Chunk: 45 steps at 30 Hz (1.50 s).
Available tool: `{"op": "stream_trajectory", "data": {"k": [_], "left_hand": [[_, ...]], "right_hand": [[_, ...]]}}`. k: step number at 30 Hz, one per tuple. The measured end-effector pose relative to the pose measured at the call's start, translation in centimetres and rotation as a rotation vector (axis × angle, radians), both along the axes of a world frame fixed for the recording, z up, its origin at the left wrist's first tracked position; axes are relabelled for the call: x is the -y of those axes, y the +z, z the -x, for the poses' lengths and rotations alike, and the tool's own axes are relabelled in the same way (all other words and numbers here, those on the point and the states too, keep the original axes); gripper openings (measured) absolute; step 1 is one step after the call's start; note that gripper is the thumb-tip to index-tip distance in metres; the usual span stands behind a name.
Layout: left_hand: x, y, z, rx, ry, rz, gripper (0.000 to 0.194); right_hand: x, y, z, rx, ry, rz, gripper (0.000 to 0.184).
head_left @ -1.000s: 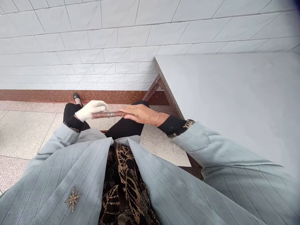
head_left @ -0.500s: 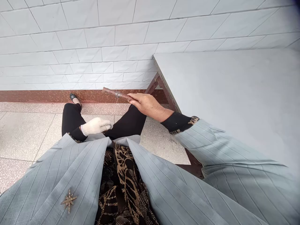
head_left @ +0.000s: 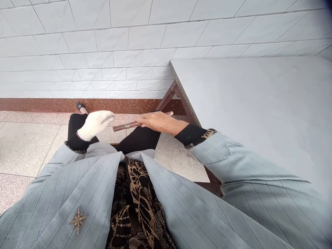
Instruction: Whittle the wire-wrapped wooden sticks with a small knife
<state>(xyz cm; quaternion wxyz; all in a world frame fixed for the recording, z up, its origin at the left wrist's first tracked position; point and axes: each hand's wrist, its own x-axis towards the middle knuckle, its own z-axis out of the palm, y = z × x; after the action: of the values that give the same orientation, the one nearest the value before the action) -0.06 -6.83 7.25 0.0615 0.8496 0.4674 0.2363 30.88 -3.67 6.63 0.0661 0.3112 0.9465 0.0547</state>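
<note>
A thin brown wooden stick [head_left: 118,128] lies almost level across my lap, its left end a little lower than its right. My bare right hand [head_left: 162,122] is closed around its right part, and a short end pokes out beyond the knuckles. Silvery wire [head_left: 127,126] is wound in a tight band on the stick, left of my fingertips. My left hand [head_left: 95,125], in a white knit glove, is just left of the stick and apart from it. Its fingers are pressed together and slightly blurred; the wire's free length, which ran to this hand, is too fine to see now.
A light grey tabletop [head_left: 254,103] on a rusty brown metal frame [head_left: 185,103] stands close on my right. White wall tiles [head_left: 145,38] rise ahead above a reddish-brown skirting [head_left: 52,105]. Speckled floor tiles [head_left: 28,145] lie to the left, and my legs are under my hands.
My left hand has risen and moved left from below the stick. My right hand has turned the stick, so its left end has dropped and its right end shows.
</note>
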Motion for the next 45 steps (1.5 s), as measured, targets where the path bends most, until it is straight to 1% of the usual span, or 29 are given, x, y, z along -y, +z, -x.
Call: {"op": "stream_trajectory", "data": {"k": [2,4,6,8,10,12,14,16,19,22,25,28,30,34,37,40,43,45], "left_hand": [[-1.1,0.1,0.1,0.111,0.085,0.058,0.027],[-2.1,-0.7,-0.1,0.228,0.129,0.127,0.026],[-2.4,-2.2,-0.6,0.304,0.111,0.227,0.025],[-2.1,-3.9,-1.4,0.306,0.055,0.364,0.026],[-1.3,-5.3,-2.2,0.291,-0.012,0.438,0.027],[-0.5,-6.0,-2.7,0.309,-0.041,0.457,0.027],[0.0,-6.4,-2.7,0.372,-0.051,0.478,0.028],[0.3,-6.5,-2.6,0.454,-0.092,0.516,0.031],[0.5,-7.0,-2.3,0.509,-0.184,0.581,0.034],[0.8,-7.3,-2.2,0.458,-0.216,0.642,0.033],[1.1,-7.0,-2.1,0.336,-0.177,0.631,0.035],[1.3,-6.1,-1.9,0.128,-0.174,0.486,0.034],[1.3,-5.5,-1.7,0.004,-0.182,0.355,0.033],[1.3,-4.1,-1.1,-0.176,-0.147,0.131,0.033],[1.2,-3.0,-0.6,-0.236,-0.189,0.024,0.032],[1.1,-1.9,-0.1,-0.266,-0.203,-0.028,0.034],[1.2,-0.8,0.2,-0.293,-0.188,-0.057,0.034],[1.3,-0.1,0.2,-0.318,-0.206,-0.059,0.032]], "right_hand": [[0.2,0.0,0.0,-0.050,0.094,-0.028,0.035],[0.7,0.1,0.0,-0.157,0.149,-0.052,0.037],[1.1,0.1,0.1,-0.311,0.149,-0.033,0.041],[1.4,0.1,0.1,-0.473,0.096,0.023,0.045],[1.4,-0.1,0.3,-0.578,0.047,0.091,0.049],[1.3,-0.2,0.5,-0.604,0.024,0.153,0.050],[1.1,-0.3,0.6,-0.605,-0.006,0.199,0.046],[1.0,-0.2,0.7,-0.610,-0.056,0.217,0.042],[1.0,0.0,0.5,-0.568,-0.118,0.189,0.041],[1.0,0.4,0.1,-0.492,-0.186,0.102,0.044],[0.9,1.0,-0.3,-0.386,-0.262,-0.003,0.048],[0.9,1.5,-0.6,-0.235,-0.342,-0.067,0.051],[0.9,1.6,-0.6,-0.166,-0.378,-0.060,0.051],[1.1,1.5,-0.1,-0.092,-0.400,0.026,0.044],[1.5,1.5,0.2,-0.045,-0.379,0.072,0.033],[1.7,1.5,0.3,-0.030,-0.302,0.118,0.026],[1.8,1.4,0.2,-0.050,-0.189,0.143,0.026],[1.9,1.4,0.2,-0.045,-0.150,0.123,0.031]]}}
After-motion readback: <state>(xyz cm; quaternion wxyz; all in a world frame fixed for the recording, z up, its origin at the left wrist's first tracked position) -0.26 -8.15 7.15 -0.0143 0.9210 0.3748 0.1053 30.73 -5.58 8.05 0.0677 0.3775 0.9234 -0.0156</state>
